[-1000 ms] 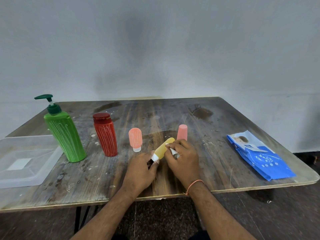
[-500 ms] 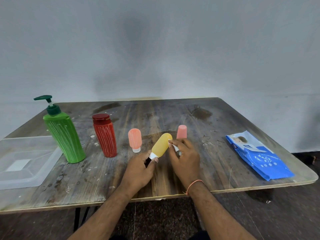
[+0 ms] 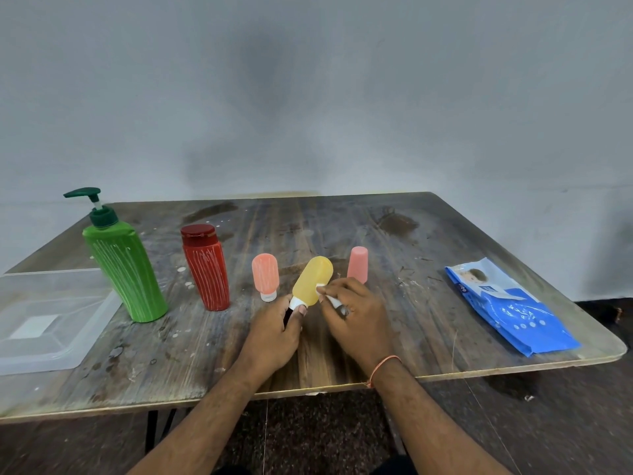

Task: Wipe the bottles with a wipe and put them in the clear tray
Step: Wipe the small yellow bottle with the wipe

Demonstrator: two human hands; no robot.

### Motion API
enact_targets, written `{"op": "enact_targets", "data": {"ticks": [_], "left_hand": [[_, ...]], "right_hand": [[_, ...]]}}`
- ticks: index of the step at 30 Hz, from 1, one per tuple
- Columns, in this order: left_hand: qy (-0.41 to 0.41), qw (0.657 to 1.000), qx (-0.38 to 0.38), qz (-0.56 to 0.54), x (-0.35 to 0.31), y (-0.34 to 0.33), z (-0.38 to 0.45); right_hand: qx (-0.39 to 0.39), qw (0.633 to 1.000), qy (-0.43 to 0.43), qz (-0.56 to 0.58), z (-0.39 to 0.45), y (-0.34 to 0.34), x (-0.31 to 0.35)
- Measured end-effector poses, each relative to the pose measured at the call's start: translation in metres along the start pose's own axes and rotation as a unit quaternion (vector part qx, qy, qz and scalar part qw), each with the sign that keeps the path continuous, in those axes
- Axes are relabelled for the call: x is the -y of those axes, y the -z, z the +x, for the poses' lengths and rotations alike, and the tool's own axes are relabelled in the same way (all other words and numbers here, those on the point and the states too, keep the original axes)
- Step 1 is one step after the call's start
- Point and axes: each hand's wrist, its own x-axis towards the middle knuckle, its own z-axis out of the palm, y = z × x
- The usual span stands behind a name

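My left hand point(image 3: 274, 332) grips the white cap end of a small yellow bottle point(image 3: 312, 280), which tilts up and away from me. My right hand point(image 3: 356, 317) holds a bunched white wipe point(image 3: 330, 296) and presses it against the yellow bottle's right side. On the table stand a green pump bottle point(image 3: 125, 269), a red bottle point(image 3: 205, 269), a small orange bottle point(image 3: 265, 277) on its cap and a small pink bottle point(image 3: 358, 264) behind my right hand. The clear tray point(image 3: 51, 347) sits at the left edge with no bottle in it.
A blue pack of wipes point(image 3: 507, 306) lies at the right of the worn wooden table point(image 3: 411, 241). A plain grey wall stands behind the table. The table's front edge runs just under my wrists.
The yellow bottle has tipped more upright in my left hand. My right hand with the wipe has slid down along its side, from over the bottle to its lower right flank.
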Motion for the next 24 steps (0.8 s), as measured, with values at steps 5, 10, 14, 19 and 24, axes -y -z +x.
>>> {"op": "enact_targets", "data": {"ticks": [5, 10, 14, 19, 24], "left_hand": [[0.001, 1.000, -0.005, 0.011, -0.0026, -0.0009, 0.0002], [0.000, 1.000, -0.007, 0.004, -0.0025, -0.0015, 0.0000], [-0.002, 1.000, -0.004, -0.013, -0.0016, -0.0018, 0.0003], [0.012, 1.000, -0.013, -0.010, -0.0047, -0.0015, -0.0012], [0.015, 1.000, -0.011, -0.007, -0.0057, -0.0008, -0.0009]], "right_hand": [[-0.015, 0.999, 0.014, -0.025, -0.0011, -0.0018, 0.0004], [0.009, 0.997, 0.076, -0.027, -0.0027, -0.0039, 0.0034], [0.011, 0.996, 0.080, -0.037, -0.0040, -0.0063, 0.0027], [0.013, 0.999, 0.016, -0.045, -0.0055, -0.0059, 0.0013], [0.052, 0.997, 0.021, -0.051, -0.0064, -0.0028, 0.0071]]}}
